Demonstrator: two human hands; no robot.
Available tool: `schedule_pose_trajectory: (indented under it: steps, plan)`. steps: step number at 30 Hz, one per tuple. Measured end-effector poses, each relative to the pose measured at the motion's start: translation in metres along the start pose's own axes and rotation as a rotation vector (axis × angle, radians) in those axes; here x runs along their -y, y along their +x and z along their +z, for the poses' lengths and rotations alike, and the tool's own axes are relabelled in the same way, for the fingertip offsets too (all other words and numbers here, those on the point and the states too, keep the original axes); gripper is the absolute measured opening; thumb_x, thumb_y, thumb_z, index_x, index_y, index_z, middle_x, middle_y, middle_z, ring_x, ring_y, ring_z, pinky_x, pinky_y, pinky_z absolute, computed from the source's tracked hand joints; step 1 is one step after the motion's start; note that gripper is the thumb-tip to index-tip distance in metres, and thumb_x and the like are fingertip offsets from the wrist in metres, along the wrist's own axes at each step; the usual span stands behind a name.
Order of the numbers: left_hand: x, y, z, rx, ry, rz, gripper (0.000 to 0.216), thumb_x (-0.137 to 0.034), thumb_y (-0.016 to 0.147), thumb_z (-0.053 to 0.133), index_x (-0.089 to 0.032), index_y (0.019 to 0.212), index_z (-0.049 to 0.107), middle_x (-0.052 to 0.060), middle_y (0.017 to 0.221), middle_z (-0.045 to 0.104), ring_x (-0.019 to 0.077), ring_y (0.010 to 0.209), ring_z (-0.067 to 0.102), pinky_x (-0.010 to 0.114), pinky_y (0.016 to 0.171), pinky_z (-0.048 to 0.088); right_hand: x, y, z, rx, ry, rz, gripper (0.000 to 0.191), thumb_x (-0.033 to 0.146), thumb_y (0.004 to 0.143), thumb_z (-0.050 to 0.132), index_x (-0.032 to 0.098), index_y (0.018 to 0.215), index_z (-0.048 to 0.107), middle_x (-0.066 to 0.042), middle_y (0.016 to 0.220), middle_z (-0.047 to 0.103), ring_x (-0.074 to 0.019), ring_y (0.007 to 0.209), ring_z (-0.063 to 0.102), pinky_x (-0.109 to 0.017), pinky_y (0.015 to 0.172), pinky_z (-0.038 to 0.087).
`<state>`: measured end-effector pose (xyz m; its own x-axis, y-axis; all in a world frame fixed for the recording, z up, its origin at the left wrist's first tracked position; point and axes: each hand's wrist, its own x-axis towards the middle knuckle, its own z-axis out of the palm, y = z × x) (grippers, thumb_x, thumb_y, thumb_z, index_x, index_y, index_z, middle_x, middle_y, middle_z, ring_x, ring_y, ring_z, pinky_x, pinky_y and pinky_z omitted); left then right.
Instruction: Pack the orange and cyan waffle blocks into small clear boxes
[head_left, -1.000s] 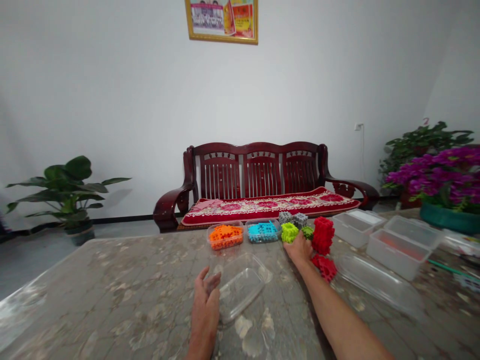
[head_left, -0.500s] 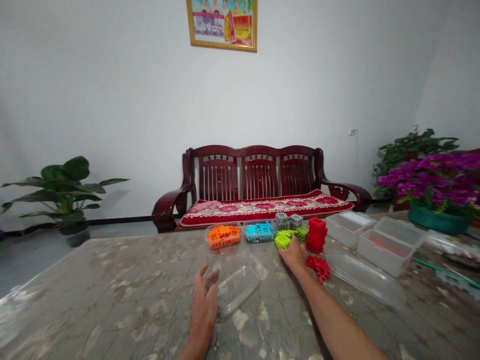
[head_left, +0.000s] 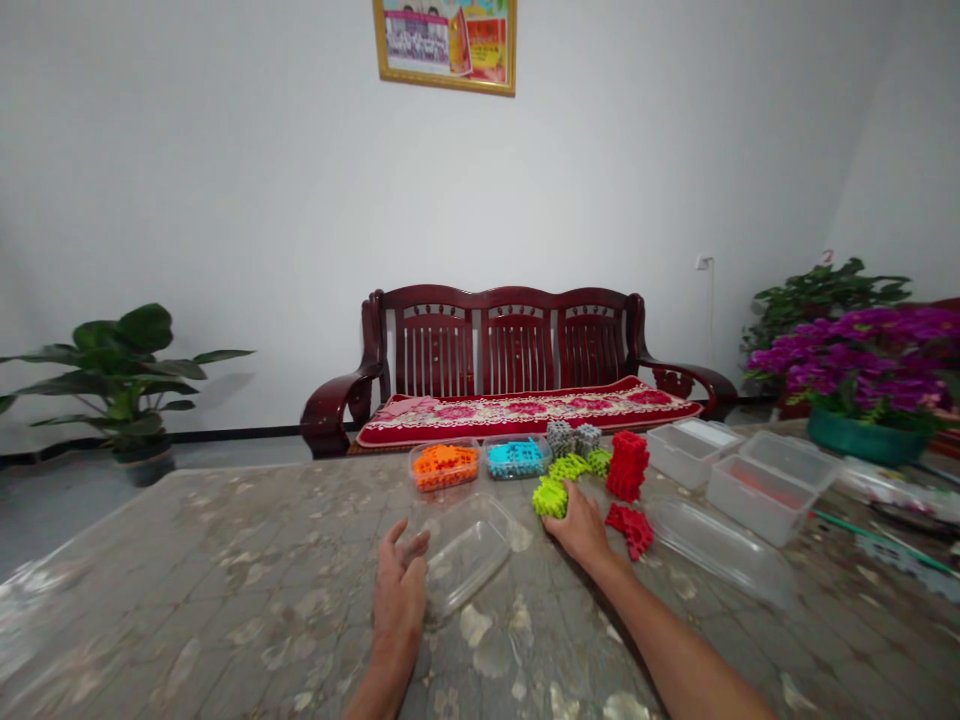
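Observation:
My right hand (head_left: 581,525) grips a clump of lime-green interlocking plastic blocks (head_left: 550,497) above the table. Just behind it lie more lime-green blocks (head_left: 570,467). My left hand (head_left: 400,580), fingers apart and holding nothing, is at the left edge of a clear plastic container (head_left: 472,550); whether it touches cannot be made out. To the right of my right hand are a standing stack of red blocks (head_left: 628,466) and a lower red clump (head_left: 631,530). Grey blocks (head_left: 560,441) sit behind the green ones.
Clear tubs of orange blocks (head_left: 445,466) and blue blocks (head_left: 517,457) stand at the table's far edge. Rightward are a clear lid (head_left: 720,550), translucent boxes (head_left: 757,510), (head_left: 690,455) and a flower pot (head_left: 870,435). A wooden bench (head_left: 517,345) stands beyond the table.
My right hand has drawn a lime-green clump toward me and slightly left, away from the other green blocks. My left hand stays beside the clear container. The view has shifted slightly.

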<state>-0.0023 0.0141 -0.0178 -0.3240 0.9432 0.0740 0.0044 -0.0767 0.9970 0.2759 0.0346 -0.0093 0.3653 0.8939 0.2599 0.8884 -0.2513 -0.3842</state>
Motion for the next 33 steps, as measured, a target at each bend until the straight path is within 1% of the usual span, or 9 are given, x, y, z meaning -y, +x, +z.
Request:
schedule_pose_trajectory:
  steps: [5, 9, 15, 19, 24, 27, 28, 31, 33]
  plan:
    - [0.003, 0.004, -0.005, -0.035, 0.031, 0.016, 0.062, -0.013, 0.070, 0.049, -0.017, 0.132, 0.046, 0.012, 0.111, 0.072, 0.0279, 0.115, 0.066, 0.049, 0.108, 0.045, -0.001, -0.020, -0.007, 0.055, 0.066, -0.095, 0.060, 0.030, 0.076, 0.066, 0.015, 0.134, 0.057, -0.011, 0.128, 0.067, -0.0295, 0.118, 0.058, -0.034, 0.103, 0.042]
    - [0.006, 0.007, -0.006, -0.034, 0.044, 0.022, 0.061, -0.012, 0.071, 0.049, -0.017, 0.132, 0.046, 0.011, 0.109, 0.072, 0.0282, 0.115, 0.066, 0.049, 0.109, 0.044, 0.001, -0.038, -0.011, 0.081, 0.128, -0.171, 0.055, 0.028, 0.073, 0.066, 0.018, 0.127, 0.063, -0.009, 0.124, 0.069, -0.0288, 0.115, 0.059, -0.035, 0.102, 0.043]
    - [0.003, 0.009, -0.007, -0.027, 0.024, 0.005, 0.061, -0.009, 0.072, 0.047, -0.016, 0.132, 0.046, 0.011, 0.106, 0.073, 0.0253, 0.112, 0.068, 0.045, 0.106, 0.047, 0.003, -0.065, -0.011, 0.120, 0.240, -0.280, 0.057, 0.023, 0.068, 0.066, 0.015, 0.124, 0.065, -0.011, 0.122, 0.069, -0.0289, 0.112, 0.059, -0.037, 0.101, 0.043]
    - [0.000, 0.009, -0.009, -0.009, 0.020, -0.003, 0.058, -0.010, 0.071, 0.047, -0.016, 0.129, 0.049, 0.010, 0.102, 0.075, 0.0258, 0.109, 0.069, 0.046, 0.105, 0.048, 0.003, -0.073, -0.014, 0.142, 0.269, -0.295, 0.058, 0.023, 0.067, 0.065, 0.016, 0.124, 0.065, -0.010, 0.119, 0.069, -0.0286, 0.110, 0.058, -0.038, 0.099, 0.043]
    - [-0.005, 0.012, -0.013, 0.002, 0.017, -0.034, 0.057, -0.014, 0.066, 0.050, -0.017, 0.123, 0.054, 0.009, 0.096, 0.076, 0.0275, 0.106, 0.070, 0.047, 0.103, 0.049, 0.004, -0.076, -0.016, 0.162, 0.311, -0.268, 0.064, 0.023, 0.066, 0.067, 0.016, 0.129, 0.063, -0.011, 0.124, 0.067, -0.0287, 0.115, 0.057, -0.039, 0.102, 0.042]
    - [-0.009, 0.013, -0.016, 0.034, -0.015, -0.063, 0.056, -0.014, 0.062, 0.051, -0.018, 0.119, 0.056, 0.008, 0.093, 0.077, 0.0266, 0.102, 0.072, 0.043, 0.099, 0.052, -0.002, -0.072, -0.012, 0.181, 0.391, -0.246, 0.074, 0.029, 0.062, 0.073, 0.017, 0.134, 0.059, -0.012, 0.128, 0.065, -0.0293, 0.119, 0.056, -0.041, 0.105, 0.042]
    - [-0.010, 0.013, -0.017, 0.041, -0.030, -0.074, 0.056, -0.013, 0.061, 0.051, -0.018, 0.117, 0.057, 0.008, 0.092, 0.077, 0.0262, 0.100, 0.072, 0.042, 0.097, 0.053, -0.006, -0.068, -0.010, 0.175, 0.436, -0.241, 0.075, 0.032, 0.063, 0.074, 0.017, 0.135, 0.058, -0.011, 0.129, 0.064, -0.0291, 0.119, 0.056, -0.042, 0.105, 0.042]
    - [-0.013, 0.013, -0.018, 0.055, -0.049, -0.088, 0.054, -0.013, 0.060, 0.051, -0.018, 0.114, 0.058, 0.009, 0.092, 0.078, 0.0256, 0.097, 0.073, 0.040, 0.094, 0.054, -0.021, -0.050, -0.005, 0.094, 0.554, -0.193, 0.059, 0.040, 0.076, 0.064, 0.018, 0.131, 0.061, -0.011, 0.127, 0.066, -0.0274, 0.112, 0.061, -0.041, 0.099, 0.048]
    - [-0.015, 0.011, -0.018, 0.065, -0.034, -0.087, 0.052, -0.014, 0.062, 0.051, -0.018, 0.113, 0.058, 0.009, 0.093, 0.078, 0.0257, 0.097, 0.073, 0.040, 0.094, 0.054, -0.030, -0.034, -0.003, -0.004, 0.533, -0.161, 0.048, 0.039, 0.084, 0.055, 0.017, 0.126, 0.063, -0.012, 0.124, 0.068, -0.0270, 0.109, 0.063, -0.041, 0.097, 0.049]
